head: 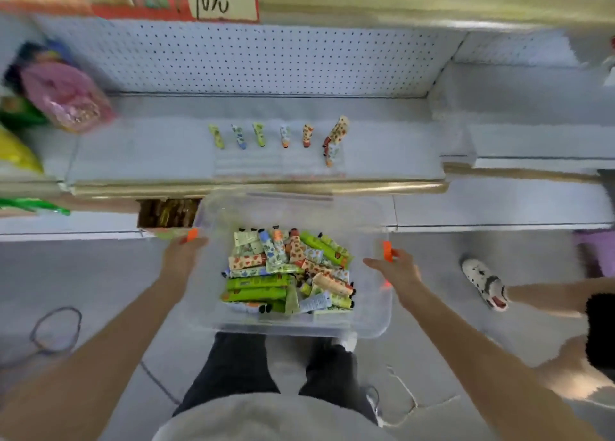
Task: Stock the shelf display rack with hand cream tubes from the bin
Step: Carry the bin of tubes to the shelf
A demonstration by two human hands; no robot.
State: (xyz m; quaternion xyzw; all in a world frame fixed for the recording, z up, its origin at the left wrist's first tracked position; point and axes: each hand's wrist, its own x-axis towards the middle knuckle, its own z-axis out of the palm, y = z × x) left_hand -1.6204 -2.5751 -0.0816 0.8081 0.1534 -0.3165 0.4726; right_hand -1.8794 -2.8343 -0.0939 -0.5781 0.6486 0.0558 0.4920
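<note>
- Your left hand [184,252] grips the left side of the bin [299,330]. Its fingers curl over the rim just beside the left orange latch [192,234].
- Your right hand [394,270] grips the right side of the bin. The thumb lies over the rim, pointing inward, and the fingers close on the wall at the right orange latch [387,250].
- The bin is clear plastic. You hold it in front of you above your legs, its far edge near the front of the shelf [149,154].
- The bin contains a loose heap of hand cream tubes [256,282], lying flat and crossed over one another. Green, orange-patterned, blue-patterned and pale tubes are mixed. They overlap too much to count.
- The display rack [266,166] is a clear, low unit on the shelf, directly beyond the bin.
- Rack count: five tubes stand upright in one row, each apart from the next.
- At the right end of the rack, a tilted orange-patterned tube [338,130] stands with at least one more tube just in front of it. Motion blur prevents an exact count there.
- On the left of the shelf lie one pink bag [66,97] and one yellow pack [16,154].
- One handwritten price sign [221,1] hangs on the shelf edge above.
- On the floor: one cable loop [56,329] at left, and one white shoe [484,282] of another person at right.
</note>
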